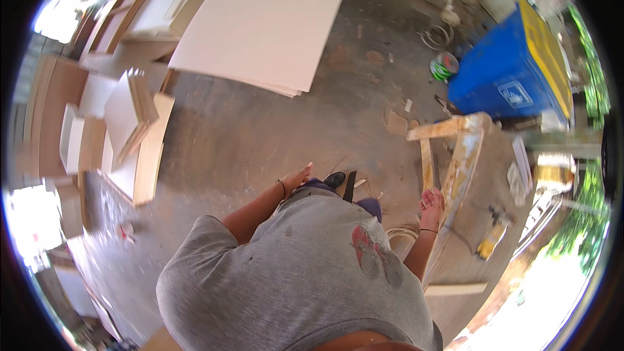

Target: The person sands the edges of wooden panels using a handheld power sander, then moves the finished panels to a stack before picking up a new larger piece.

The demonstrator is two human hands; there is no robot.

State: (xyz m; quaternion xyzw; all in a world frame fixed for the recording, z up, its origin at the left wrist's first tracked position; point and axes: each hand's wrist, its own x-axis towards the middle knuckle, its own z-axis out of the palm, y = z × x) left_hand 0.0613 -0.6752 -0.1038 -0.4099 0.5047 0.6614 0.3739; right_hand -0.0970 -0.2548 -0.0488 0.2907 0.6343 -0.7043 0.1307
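My left hand [298, 177] hangs beside my thigh, its fingers stretched out and holding nothing. A dark band circles the wrist. My right hand [431, 207] is at the edge of the worn wooden workbench [478, 182], palm partly showing and fingers loosely bent apart, with no object in it. Whether it touches the bench edge I cannot tell. On the bench top lies a yellow and dark power tool [492, 237], right of that hand. A pale wood strip [455, 289] rests nearer to me on the bench.
Ahead, a stack of large white panels [260, 32] sits low above the floor. Cabinet parts and boards [130, 117] stand at the left. A blue bin [500, 68] with a yellow lid is at the far right, beside a green can [444, 66]. Scraps litter the concrete floor [260, 123].
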